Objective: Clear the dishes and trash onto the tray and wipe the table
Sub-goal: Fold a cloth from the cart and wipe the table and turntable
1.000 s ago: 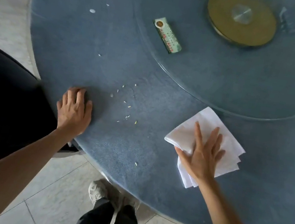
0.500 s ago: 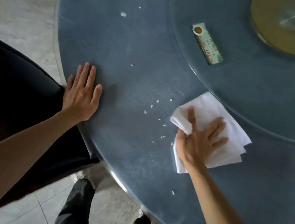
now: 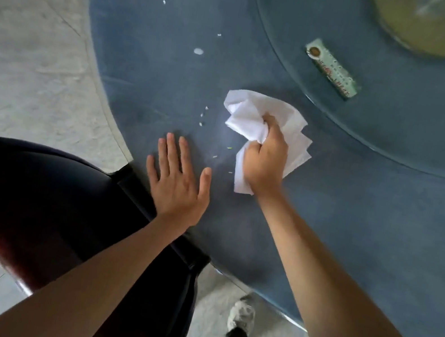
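The right hand clutched the bunched napkin near the bench's near edge; the left hand lay spread flat. Crumbs risked being swept onto the floor.

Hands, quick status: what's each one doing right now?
Left hand: open, fingers straight, flat on the blue table near its edge.
Right hand: closed, gripping the bunched white napkin on the table.

The right hand, before flat on the white napkin, now grips it crumpled. It moved left over the crumbs, nearer the left hand.
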`<state>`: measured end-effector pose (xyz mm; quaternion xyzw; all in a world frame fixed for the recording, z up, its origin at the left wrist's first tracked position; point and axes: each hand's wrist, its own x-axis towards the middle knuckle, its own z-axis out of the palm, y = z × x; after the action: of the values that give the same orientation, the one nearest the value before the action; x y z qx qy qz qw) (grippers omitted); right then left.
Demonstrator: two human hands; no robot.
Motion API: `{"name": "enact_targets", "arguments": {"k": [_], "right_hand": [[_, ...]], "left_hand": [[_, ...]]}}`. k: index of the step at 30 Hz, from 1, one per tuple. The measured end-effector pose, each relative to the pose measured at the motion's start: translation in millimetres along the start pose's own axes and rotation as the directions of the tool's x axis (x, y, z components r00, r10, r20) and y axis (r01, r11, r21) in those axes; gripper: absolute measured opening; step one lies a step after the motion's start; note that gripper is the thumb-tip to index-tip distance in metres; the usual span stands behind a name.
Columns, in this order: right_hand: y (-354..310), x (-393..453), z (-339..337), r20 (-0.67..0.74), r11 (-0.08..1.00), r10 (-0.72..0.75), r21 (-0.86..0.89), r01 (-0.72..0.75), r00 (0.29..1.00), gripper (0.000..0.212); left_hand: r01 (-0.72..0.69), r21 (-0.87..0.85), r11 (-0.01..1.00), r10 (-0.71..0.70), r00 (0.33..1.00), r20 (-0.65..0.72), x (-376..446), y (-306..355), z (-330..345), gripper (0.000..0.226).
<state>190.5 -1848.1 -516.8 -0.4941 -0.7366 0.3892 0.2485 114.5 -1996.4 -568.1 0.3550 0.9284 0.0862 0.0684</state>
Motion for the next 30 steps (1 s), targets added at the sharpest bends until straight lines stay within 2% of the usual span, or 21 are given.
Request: {"name": "enact_targets", "arguments": {"k": [1,3,5,8,11,13,15,17,23,26,30], "right_hand": [[2,-8,-18,-0.069,0.997,0.027,0.071,-0.023,0.997,0.059],[10,-31,-55,-0.197,0.983,0.06,0.181,-0.024,0.979,0.045],[19,-63,-92,-0.326,0.974,0.069,0.224,0.006,0.943,0.038],[54,-112,-143,-0.509,0.988,0.117,0.146,-0.049,0.853,0.052],[104,-166,-186,-0.588,0.991,0.086,-0.032,-0.129,0.805,0.052],[131,-202,-200,-0.537,0.947,0.09,-0.216,-0.24,0.839,0.057],[151,-226,-195,-0.42,0.822,0.31,-0.332,-0.462,0.853,0.067],[163,-237,-178,-0.335,0.708,0.454,-0.428,-0.562,0.826,0.071],[164,-211,-142,-0.354,0.597,0.465,-0.551,-0.583,0.811,0.069],[146,-188,-114,-0.333,0.644,0.418,-0.548,-0.534,0.845,0.07],[101,-145,-53,-0.267,0.684,0.359,-0.577,-0.446,0.895,0.074]], "left_hand": [[-0.002,-0.004,1.0,0.002,1.0,-0.001,1,-1,0,0.079],[-0.005,-0.011,1.0,0.006,1.0,0.025,3,0,-2,0.081],[-0.012,-0.004,1.0,0.013,0.999,0.052,3,1,-3,0.082],[-0.035,0.011,0.999,0.034,0.996,0.078,2,-3,-6,0.082],[-0.104,0.027,0.994,0.102,0.992,0.08,1,-6,-7,0.076],[-0.113,0.03,0.993,0.111,0.991,0.069,-1,-6,-8,0.075],[-0.109,0.043,0.993,0.106,0.993,0.051,0,-5,-8,0.075],[-0.111,0.049,0.993,0.109,0.993,0.047,0,-4,-7,0.076],[-0.156,0.05,0.987,0.152,0.986,0.069,2,-5,-8,0.076],[-0.196,0.066,0.978,0.193,0.98,0.04,8,-8,-12,0.073],[-0.263,0.0,0.965,0.263,0.964,-0.039,47,-29,-24,0.069]]}}
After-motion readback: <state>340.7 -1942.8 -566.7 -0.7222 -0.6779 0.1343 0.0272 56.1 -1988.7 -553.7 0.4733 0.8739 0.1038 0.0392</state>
